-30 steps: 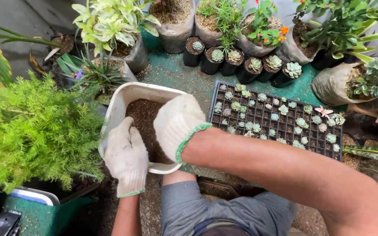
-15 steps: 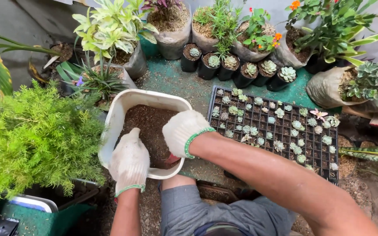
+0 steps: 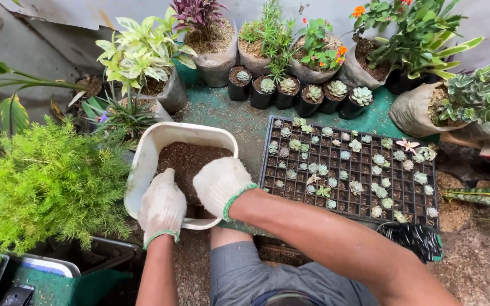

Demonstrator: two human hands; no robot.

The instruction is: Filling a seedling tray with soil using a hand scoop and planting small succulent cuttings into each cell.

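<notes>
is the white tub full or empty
Partly full: brown soil covers the white tub's bottom, well below the rim.

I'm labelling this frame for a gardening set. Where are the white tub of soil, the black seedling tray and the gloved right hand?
white tub [image 3: 143,161]: head view, bare left wall.
black seedling tray [image 3: 364,173]: head view, grid middle.
right hand [image 3: 219,182]: head view, glove back.

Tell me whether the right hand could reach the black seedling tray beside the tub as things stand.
Probably yes. The right hand sits in the white tub of brown soil, and the black seedling tray lies just past the tub's right rim. Nothing stands between them, so the way across looks free.
</notes>
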